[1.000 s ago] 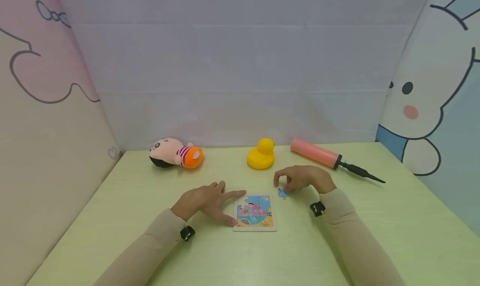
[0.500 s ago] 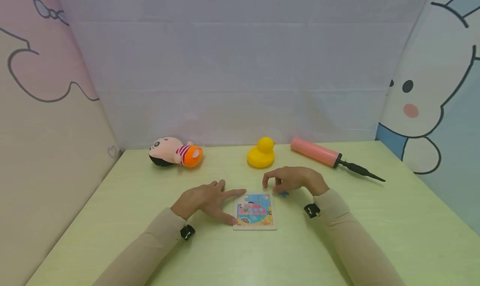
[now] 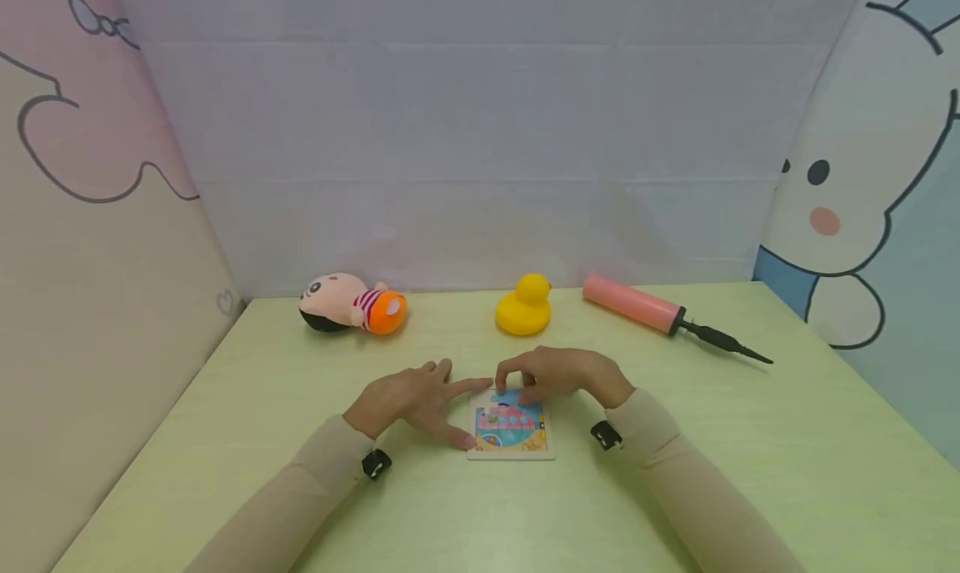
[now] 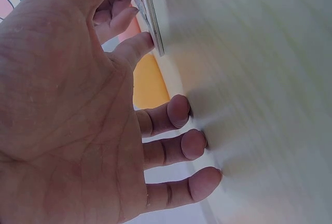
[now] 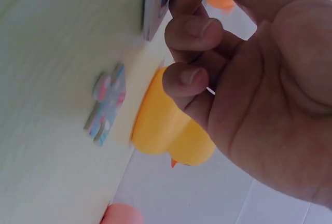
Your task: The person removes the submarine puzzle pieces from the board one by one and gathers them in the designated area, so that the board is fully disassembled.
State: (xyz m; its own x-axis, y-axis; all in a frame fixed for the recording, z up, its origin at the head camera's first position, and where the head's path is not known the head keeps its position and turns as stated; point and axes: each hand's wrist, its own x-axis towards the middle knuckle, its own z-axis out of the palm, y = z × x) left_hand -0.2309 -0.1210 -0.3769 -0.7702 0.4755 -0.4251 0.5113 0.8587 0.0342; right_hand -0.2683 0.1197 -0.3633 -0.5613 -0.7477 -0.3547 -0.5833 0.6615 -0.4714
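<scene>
While the left hand [image 3: 408, 402] is bracing the puzzle board [image 3: 511, 427] with spread fingers at mid-table, the right hand [image 3: 558, 374] is curling at its far edge; grip contents unclear. Board likely light, stiff: hold by edges. Only the right wrist view is showing a loose puzzle piece [image 5: 106, 103] beside the duck [image 5: 168, 130].

Left hand [image 3: 408, 398] lies flat, fingers spread; right hand [image 3: 558, 373] arches beside it, fingertips curled down.
</scene>
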